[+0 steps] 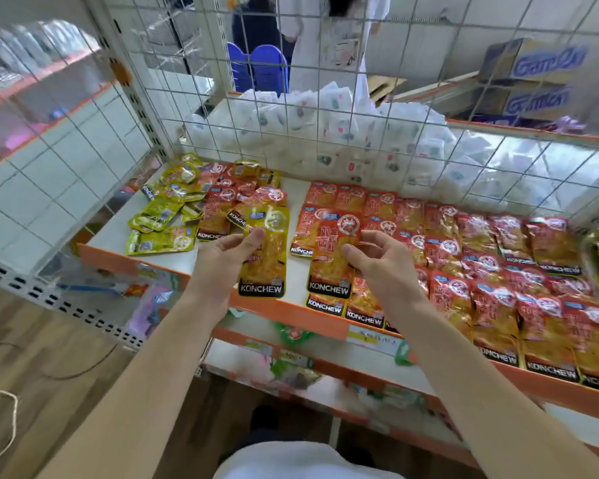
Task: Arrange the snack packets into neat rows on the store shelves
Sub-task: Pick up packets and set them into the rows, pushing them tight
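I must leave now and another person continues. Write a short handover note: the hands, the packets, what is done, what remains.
Left hand: holds a yellow packet above the shelf.
Right hand: holds a red packet at the left end of the red rows.
Done: red rows lie in overlapping lines over the middle and right of the shelf.
Left: the mixed pile of yellow and red packets at the back left is unsorted; place both held packets, then sort the pile into rows.
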### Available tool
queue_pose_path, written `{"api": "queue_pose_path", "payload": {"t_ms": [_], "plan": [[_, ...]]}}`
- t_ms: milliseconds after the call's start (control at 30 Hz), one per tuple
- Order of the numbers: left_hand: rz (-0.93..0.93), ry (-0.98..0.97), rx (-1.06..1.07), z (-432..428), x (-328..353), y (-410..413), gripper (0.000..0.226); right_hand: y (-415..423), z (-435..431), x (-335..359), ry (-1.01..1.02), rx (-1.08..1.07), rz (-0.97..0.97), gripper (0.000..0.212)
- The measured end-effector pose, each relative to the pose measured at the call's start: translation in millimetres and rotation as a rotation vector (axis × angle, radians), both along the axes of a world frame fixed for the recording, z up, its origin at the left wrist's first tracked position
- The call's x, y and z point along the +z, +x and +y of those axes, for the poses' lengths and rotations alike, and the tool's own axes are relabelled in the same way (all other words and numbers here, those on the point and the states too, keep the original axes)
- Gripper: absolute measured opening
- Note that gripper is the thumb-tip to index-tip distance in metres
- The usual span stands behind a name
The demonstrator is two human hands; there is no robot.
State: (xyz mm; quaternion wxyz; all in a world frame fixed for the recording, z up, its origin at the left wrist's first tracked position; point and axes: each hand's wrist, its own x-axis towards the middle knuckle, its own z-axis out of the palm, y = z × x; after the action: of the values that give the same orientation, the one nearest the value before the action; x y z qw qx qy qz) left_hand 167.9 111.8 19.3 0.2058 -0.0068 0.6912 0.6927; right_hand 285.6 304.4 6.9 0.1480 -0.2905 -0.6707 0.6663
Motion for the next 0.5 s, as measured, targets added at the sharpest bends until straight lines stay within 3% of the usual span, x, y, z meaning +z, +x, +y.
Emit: {"api": "queue_pose_path", "payload": {"t_ms": [67,133,167,500], "plan": [[0.034,-0.043,-0.038,-2,-4,-5,0.047,-1,-6,-3,0.034,0.025,-0.019,0.024],[0.093,-0.087,-0.085,-1,-10,-12,0.017,-5,-12,-6,0.073,0.016,-0.042,0.023],[0.123,-0.09,-0.115,-1,-15,-16,0.014,-8,-15,-8,0.103,-0.001,-0.056,0.024],[0.153,-0.191,-0.329,-10,-38,-50,0.027,-46,-42,-30,0.522,-0.046,-0.34,0.038]]}}
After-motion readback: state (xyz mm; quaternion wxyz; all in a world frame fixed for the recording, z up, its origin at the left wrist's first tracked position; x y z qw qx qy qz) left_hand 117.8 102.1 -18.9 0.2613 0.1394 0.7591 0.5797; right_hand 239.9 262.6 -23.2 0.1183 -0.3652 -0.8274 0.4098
